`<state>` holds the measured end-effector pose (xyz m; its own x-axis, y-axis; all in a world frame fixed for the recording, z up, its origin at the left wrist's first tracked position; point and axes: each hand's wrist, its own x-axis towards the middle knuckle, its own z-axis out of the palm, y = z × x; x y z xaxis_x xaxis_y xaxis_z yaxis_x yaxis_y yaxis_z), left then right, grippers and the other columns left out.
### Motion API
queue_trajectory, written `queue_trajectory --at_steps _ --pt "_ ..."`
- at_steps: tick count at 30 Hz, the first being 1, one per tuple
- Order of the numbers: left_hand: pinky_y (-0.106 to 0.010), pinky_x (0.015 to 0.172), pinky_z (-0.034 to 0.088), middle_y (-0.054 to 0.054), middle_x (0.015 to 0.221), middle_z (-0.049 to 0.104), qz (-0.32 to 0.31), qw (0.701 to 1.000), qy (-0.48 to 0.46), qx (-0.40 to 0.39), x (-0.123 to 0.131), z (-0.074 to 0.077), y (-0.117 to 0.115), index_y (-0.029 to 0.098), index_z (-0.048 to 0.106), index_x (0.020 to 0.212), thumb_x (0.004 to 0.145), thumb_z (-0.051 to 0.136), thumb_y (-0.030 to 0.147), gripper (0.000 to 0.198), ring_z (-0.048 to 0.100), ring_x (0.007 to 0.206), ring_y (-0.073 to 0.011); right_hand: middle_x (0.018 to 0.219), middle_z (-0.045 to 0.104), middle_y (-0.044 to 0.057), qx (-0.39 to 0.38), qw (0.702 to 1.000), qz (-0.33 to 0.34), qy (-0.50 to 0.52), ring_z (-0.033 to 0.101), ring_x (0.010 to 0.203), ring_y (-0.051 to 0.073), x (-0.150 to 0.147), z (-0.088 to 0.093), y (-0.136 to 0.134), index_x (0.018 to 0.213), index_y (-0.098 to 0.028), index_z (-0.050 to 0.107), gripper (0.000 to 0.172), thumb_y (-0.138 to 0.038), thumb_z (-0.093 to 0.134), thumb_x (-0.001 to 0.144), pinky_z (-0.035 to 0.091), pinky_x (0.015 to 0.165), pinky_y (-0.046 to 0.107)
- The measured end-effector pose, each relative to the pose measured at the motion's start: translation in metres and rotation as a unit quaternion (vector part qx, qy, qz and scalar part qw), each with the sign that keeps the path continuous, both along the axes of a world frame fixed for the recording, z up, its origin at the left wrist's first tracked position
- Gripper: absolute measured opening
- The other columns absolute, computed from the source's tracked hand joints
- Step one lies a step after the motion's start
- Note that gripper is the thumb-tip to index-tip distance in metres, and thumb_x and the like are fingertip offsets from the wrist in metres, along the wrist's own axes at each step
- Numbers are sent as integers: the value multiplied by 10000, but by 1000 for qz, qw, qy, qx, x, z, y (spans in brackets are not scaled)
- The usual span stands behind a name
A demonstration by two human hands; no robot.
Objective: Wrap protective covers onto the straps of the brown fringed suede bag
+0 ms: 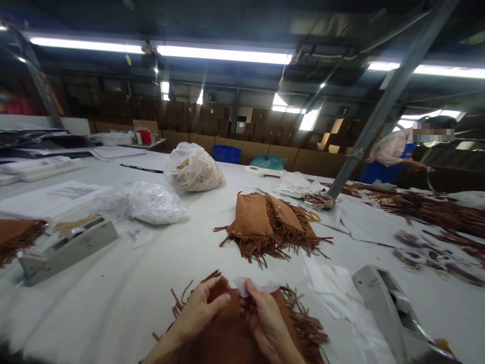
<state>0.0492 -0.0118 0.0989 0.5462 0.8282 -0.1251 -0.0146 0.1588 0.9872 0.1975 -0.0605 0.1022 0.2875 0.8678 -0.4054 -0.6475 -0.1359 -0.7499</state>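
Note:
A brown fringed bag (235, 333) lies in front of me at the table's near edge, its strands spread to both sides. My left hand (200, 308) grips the bag's upper left edge, the fingers partly hidden behind it. Between the thumb and fingers of my right hand (263, 316) is a thin white sheet (240, 285), held at the bag's top edge. Farther back, more brown fringed bags (253, 215) lie overlapping on the table. White tissue strips (341, 283) lie just right of the bag.
Grey tape dispensers stand at left (68, 247) and at right (397, 308). Plastic bags (155, 202), a filled sack (195, 169), yellow-handled scissors (312, 216) and tape rolls (411, 255) lie on the white table (125, 298). A slanted metal post (390, 96) rises at right; a person (394, 151) stands beyond.

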Motion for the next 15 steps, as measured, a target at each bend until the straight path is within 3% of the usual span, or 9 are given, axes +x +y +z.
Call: queue_trajectory --at_steps 2,6,10,15 --pt "-202 508 373 28 637 603 47 999 6 -14 0 0 2 138 591 924 618 726 461 465 523 537 -98 563 603 -15 3 1000 11 -1 506 454 80 -4 0 1 685 -143 619 335 -383 809 552 405 460 200" --pt "-262 664 422 -17 693 647 61 998 29 -2 4 0 1 123 632 778 587 735 486 423 581 686 -169 579 594 -6 16 998 54 -14 467 465 61 -13 -1 2 713 -126 652 339 -418 776 595 362 449 175" --pt "-267 661 416 -11 685 633 124 991 41 3 11 -3 -5 120 640 814 600 698 539 474 566 688 -175 550 533 -26 48 995 58 -63 405 475 56 -17 -5 2 701 -120 661 338 -441 741 633 321 452 178" --pt "-232 548 350 38 555 519 129 991 37 3 15 -5 -5 126 601 703 620 673 549 437 454 548 -113 519 455 -47 78 975 26 -205 351 503 68 -16 -5 0 646 -123 654 327 -442 721 653 288 475 203"
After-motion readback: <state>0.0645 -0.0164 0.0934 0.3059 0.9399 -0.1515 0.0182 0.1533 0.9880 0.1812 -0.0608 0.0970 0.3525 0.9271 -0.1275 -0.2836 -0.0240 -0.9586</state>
